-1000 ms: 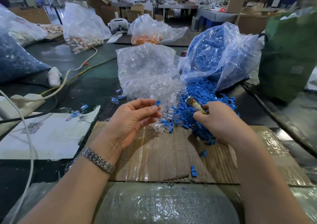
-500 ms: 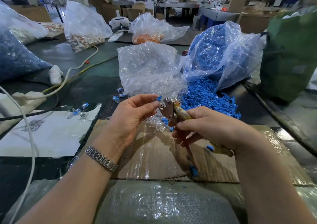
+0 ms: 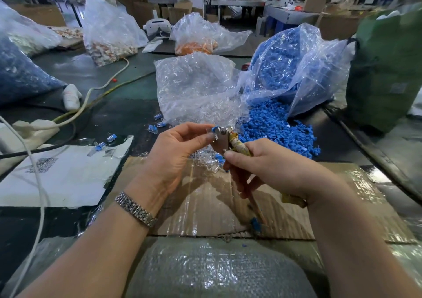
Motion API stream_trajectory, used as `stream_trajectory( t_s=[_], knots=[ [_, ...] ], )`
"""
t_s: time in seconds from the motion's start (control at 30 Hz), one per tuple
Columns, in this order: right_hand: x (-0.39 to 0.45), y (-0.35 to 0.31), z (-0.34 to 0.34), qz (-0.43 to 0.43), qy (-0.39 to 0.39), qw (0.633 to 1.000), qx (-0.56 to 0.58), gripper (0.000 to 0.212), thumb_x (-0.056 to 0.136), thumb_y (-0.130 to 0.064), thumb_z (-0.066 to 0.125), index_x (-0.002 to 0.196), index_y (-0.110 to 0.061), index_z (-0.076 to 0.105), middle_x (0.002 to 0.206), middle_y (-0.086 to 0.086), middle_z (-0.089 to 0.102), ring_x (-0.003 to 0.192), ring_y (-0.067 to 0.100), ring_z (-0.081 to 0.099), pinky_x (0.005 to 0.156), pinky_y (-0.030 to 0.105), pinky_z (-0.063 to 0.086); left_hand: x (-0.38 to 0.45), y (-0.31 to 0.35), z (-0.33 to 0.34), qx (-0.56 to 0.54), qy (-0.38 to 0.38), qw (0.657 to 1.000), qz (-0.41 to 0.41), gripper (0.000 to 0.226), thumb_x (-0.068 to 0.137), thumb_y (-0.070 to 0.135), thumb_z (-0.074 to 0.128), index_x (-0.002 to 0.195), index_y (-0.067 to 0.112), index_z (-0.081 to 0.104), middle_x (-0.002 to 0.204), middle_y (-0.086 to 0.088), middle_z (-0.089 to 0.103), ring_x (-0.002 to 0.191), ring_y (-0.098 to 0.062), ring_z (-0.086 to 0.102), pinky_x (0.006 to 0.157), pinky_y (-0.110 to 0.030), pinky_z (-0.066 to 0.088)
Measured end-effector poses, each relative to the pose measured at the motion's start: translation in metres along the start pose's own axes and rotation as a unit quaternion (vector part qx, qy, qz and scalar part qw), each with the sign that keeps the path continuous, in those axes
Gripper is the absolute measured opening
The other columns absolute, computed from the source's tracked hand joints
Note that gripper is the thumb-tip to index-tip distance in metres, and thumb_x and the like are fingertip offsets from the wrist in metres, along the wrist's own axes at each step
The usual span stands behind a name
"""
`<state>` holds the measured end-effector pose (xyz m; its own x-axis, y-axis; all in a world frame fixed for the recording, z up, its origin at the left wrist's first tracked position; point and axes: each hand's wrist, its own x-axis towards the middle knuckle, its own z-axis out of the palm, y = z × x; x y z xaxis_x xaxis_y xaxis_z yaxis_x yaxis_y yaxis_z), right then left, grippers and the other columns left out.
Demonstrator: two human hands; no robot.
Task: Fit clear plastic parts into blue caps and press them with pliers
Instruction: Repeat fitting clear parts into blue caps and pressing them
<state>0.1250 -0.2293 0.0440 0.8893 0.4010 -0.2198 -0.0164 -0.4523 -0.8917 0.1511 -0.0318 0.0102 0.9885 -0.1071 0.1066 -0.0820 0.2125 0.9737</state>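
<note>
My left hand [image 3: 175,153] pinches a small blue cap [image 3: 215,129] between thumb and fingertips, held up over the cardboard. My right hand [image 3: 269,172] grips the taped handles of the pliers [image 3: 222,139], whose metal jaws sit against the blue cap. Whether a clear part sits inside the cap cannot be made out. Behind the hands lies a heap of loose blue caps [image 3: 280,131] spilling from a blue-filled bag [image 3: 285,69]. A bag of clear plastic parts [image 3: 196,87] stands beside it, with several clear parts [image 3: 205,158] scattered under the hands.
A taped cardboard sheet [image 3: 205,201] covers the table in front of me, with a stray blue cap [image 3: 255,224] near its front edge. Several finished pieces [image 3: 105,143] lie left by white paper [image 3: 61,174]. Cables [image 3: 91,96], more bags and a green sack [image 3: 388,69] surround the area.
My right hand left the blue heap, brought the pliers up and set the jaws against the cap that my left hand holds. The left hand stayed nearly in place.
</note>
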Motion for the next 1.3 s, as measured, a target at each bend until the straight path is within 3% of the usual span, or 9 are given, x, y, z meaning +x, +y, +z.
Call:
stream_trajectory(
  t_s=[0.37,0.43,0.5,0.6,0.7,0.8,0.9,1.03,1.3],
  knots=[
    [0.000,0.000,-0.008,0.014,0.014,0.998,0.061,0.045,0.099,-0.046,0.055,0.105,-0.004,0.070,0.081,0.010,0.070,0.073,0.028,0.072,0.069,0.039,0.061,0.002,0.003,-0.014,0.092,0.080,0.990,0.064,0.017,0.082,0.011,0.078,0.093,0.023,0.076,0.093,0.002,0.077,0.088,-0.007,0.070,0.079,-0.020,0.054],
    [-0.002,0.003,-0.019,0.017,0.073,0.997,0.034,0.044,0.099,-0.047,0.055,0.104,-0.006,0.070,0.079,0.007,0.071,0.073,0.025,0.073,0.073,0.042,0.063,0.003,0.003,-0.027,0.262,0.166,0.948,0.068,0.017,0.087,0.011,0.075,0.093,0.028,0.072,0.091,0.006,0.073,0.086,-0.007,0.069,0.077,-0.024,0.056],
    [-0.002,0.007,-0.028,0.032,0.151,0.987,-0.033,0.045,0.099,-0.049,0.056,0.099,-0.006,0.069,0.077,0.006,0.069,0.072,0.025,0.071,0.077,0.047,0.062,0.004,0.003,-0.038,0.438,0.239,0.865,0.055,0.016,0.087,0.013,0.068,0.092,0.027,0.070,0.097,0.000,0.068,0.094,-0.019,0.065,0.082,-0.038,0.055],
    [0.002,0.013,-0.031,0.057,0.226,0.958,-0.165,0.042,0.099,-0.047,0.056,0.079,-0.009,0.056,0.069,0.004,0.058,0.061,0.022,0.056,0.060,0.040,0.046,0.004,0.005,-0.041,0.578,0.261,0.771,0.053,0.018,0.083,0.011,0.065,0.094,0.024,0.071,0.102,-0.006,0.058,0.102,-0.031,0.056,0.091,-0.048,0.049],
    [0.009,0.018,-0.027,0.100,0.259,0.909,-0.312,0.039,0.097,-0.046,0.057,0.076,-0.015,0.046,0.081,0.006,0.056,0.069,0.024,0.051,0.057,0.035,0.033,0.002,0.002,-0.031,0.528,0.130,0.837,0.056,0.020,0.084,0.008,0.067,0.091,0.027,0.071,0.091,0.005,0.062,0.086,-0.014,0.062,0.078,-0.028,0.051],
    [0.017,0.023,-0.020,0.141,0.266,0.876,-0.378,0.037,0.097,-0.048,0.056,0.095,-0.012,0.049,0.105,0.012,0.049,0.092,0.032,0.050,0.077,0.040,0.044,0.001,-0.004,-0.021,0.541,0.030,0.839,0.045,0.018,0.087,0.014,0.070,0.097,0.028,0.072,0.093,0.008,0.066,0.079,-0.002,0.060,0.076,-0.021,0.051],
    [0.022,0.026,-0.016,0.165,0.263,0.864,-0.395,0.046,0.096,-0.050,0.057,0.116,-0.009,0.050,0.120,0.015,0.047,0.114,0.037,0.049,0.097,0.051,0.046,0.003,-0.011,-0.018,0.585,0.024,0.809,0.051,0.015,0.090,0.023,0.070,0.104,0.029,0.072,0.096,0.007,0.060,0.085,-0.009,0.059,0.082,-0.030,0.051],
    [0.027,0.029,-0.012,0.174,0.252,0.858,-0.413,0.054,0.093,-0.056,0.059,0.123,-0.012,0.049,0.127,0.016,0.048,0.119,0.037,0.048,0.097,0.051,0.043,0.004,-0.015,-0.014,0.612,0.039,0.787,0.065,0.008,0.091,0.031,0.071,0.099,0.029,0.071,0.095,0.008,0.056,0.087,-0.011,0.055,0.076,-0.030,0.047],
    [0.026,0.030,-0.012,0.162,0.262,0.865,-0.396,0.060,0.091,-0.061,0.059,0.126,-0.014,0.048,0.131,0.015,0.045,0.124,0.037,0.044,0.100,0.053,0.041,0.003,-0.015,-0.014,0.587,0.058,0.804,0.073,0.004,0.089,0.025,0.071,0.088,0.027,0.067,0.089,0.011,0.065,0.084,-0.011,0.062,0.077,-0.034,0.054]
  ],
)
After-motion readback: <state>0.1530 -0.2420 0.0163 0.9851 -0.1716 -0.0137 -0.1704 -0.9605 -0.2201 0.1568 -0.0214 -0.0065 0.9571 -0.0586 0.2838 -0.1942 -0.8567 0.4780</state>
